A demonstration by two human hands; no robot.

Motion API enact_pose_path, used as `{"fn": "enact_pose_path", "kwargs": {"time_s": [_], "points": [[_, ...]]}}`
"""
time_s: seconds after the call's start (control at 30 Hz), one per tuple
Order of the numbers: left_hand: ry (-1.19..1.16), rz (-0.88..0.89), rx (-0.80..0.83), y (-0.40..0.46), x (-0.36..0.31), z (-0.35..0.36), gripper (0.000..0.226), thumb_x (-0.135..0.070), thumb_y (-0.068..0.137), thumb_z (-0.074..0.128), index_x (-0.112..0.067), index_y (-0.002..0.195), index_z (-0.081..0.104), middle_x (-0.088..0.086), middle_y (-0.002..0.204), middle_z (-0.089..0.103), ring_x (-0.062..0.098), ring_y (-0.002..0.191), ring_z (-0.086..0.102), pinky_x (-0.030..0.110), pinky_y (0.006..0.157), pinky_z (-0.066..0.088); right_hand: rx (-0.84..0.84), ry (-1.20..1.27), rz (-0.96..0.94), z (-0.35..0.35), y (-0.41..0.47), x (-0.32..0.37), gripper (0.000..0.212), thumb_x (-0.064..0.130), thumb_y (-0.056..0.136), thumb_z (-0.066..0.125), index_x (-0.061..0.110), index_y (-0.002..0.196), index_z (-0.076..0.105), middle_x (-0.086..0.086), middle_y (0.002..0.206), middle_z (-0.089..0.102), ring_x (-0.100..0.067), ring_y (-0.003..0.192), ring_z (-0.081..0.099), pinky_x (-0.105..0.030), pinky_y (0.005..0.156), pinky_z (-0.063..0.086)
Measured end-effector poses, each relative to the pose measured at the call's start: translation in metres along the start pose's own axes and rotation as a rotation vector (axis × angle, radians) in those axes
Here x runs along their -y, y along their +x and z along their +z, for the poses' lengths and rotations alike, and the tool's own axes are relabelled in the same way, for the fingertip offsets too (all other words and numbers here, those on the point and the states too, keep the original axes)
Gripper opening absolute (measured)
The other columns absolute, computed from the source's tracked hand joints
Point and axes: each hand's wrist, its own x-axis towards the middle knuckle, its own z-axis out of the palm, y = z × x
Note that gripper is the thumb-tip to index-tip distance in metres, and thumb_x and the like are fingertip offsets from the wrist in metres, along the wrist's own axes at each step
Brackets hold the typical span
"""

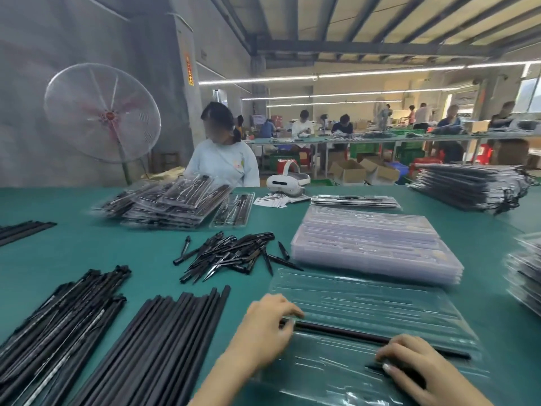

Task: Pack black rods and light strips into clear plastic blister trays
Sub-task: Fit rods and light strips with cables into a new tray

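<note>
Bottom centre: left hand (265,326) with fingers curled over the left end of a black rod (351,335) lying in a clear blister tray (380,300) on the green table (87,250). Lower right: right hand (415,367) with fingertips curled on the rod's right part, pressing it into the tray. Lower left: pile of black rods (158,347), beside it light strips (58,323). Mid frame: spiked black pieces (231,253). Right of centre: stack of empty trays (374,244).
</note>
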Motion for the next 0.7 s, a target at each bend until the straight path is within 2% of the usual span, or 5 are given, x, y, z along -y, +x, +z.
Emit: {"fn": "enact_pose_path", "kwargs": {"time_s": [0.2, 0.3, 0.37, 0.5, 0.7], "points": [[0.37, -0.506, -0.288, -0.021, 0.11, -0.083, 0.029, -0.017, 0.093, 0.051, -0.021, 0.12, 0.059, -0.003, 0.118, 0.062, 0.019, 0.115, 0.052, 0.034, 0.094, 0.041, 0.002, -0.03, -0.035, -0.002, 0.003, 0.007, 0.035, 0.009, 0.059, 0.089, 0.029, 0.082, 0.071, 0.014, 0.08, 0.062, 0.005, 0.072, 0.055, -0.015, 0.067, 0.05], [0.624, -0.814, -0.191, -0.058, 0.165, -0.106, 0.034, -0.029, 0.095, 0.047, -0.012, 0.125, 0.046, 0.005, 0.128, 0.053, 0.022, 0.119, 0.049, 0.034, 0.094, 0.045, -0.004, -0.013, -0.035, 0.001, 0.003, 0.006, 0.038, 0.009, 0.055, 0.091, 0.03, 0.079, 0.07, 0.016, 0.078, 0.061, 0.009, 0.073, 0.053, -0.014, 0.068, 0.05], [0.634, -0.92, -0.109, -0.081, 0.192, -0.108, 0.04, -0.037, 0.099, 0.04, -0.011, 0.129, 0.037, 0.007, 0.136, 0.044, 0.023, 0.125, 0.042, 0.033, 0.097, 0.043, -0.011, -0.019, -0.044, 0.002, 0.005, 0.005, 0.041, 0.009, 0.052, 0.093, 0.031, 0.078, 0.07, 0.017, 0.077, 0.06, 0.009, 0.073, 0.052, -0.014, 0.066, 0.05], [0.636, -0.848, -0.074, -0.098, 0.205, -0.106, 0.028, -0.034, 0.102, 0.035, -0.014, 0.121, 0.037, 0.005, 0.132, 0.046, 0.02, 0.121, 0.045, 0.027, 0.092, 0.044, -0.025, -0.022, -0.051, 0.006, 0.005, 0.002, 0.045, 0.009, 0.049, 0.093, 0.033, 0.077, 0.069, 0.021, 0.078, 0.057, 0.01, 0.074, 0.052, -0.013, 0.068, 0.049], [0.793, -0.761, 0.012, -0.101, 0.201, -0.105, 0.034, -0.036, 0.101, 0.033, -0.019, 0.13, 0.036, 0.007, 0.131, 0.039, 0.019, 0.121, 0.041, 0.024, 0.095, 0.04, -0.034, 0.006, -0.001, 0.01, 0.003, -0.001, 0.046, 0.005, 0.055, 0.091, 0.038, 0.078, 0.069, 0.026, 0.079, 0.056, 0.008, 0.073, 0.056, -0.015, 0.071, 0.048]]}}
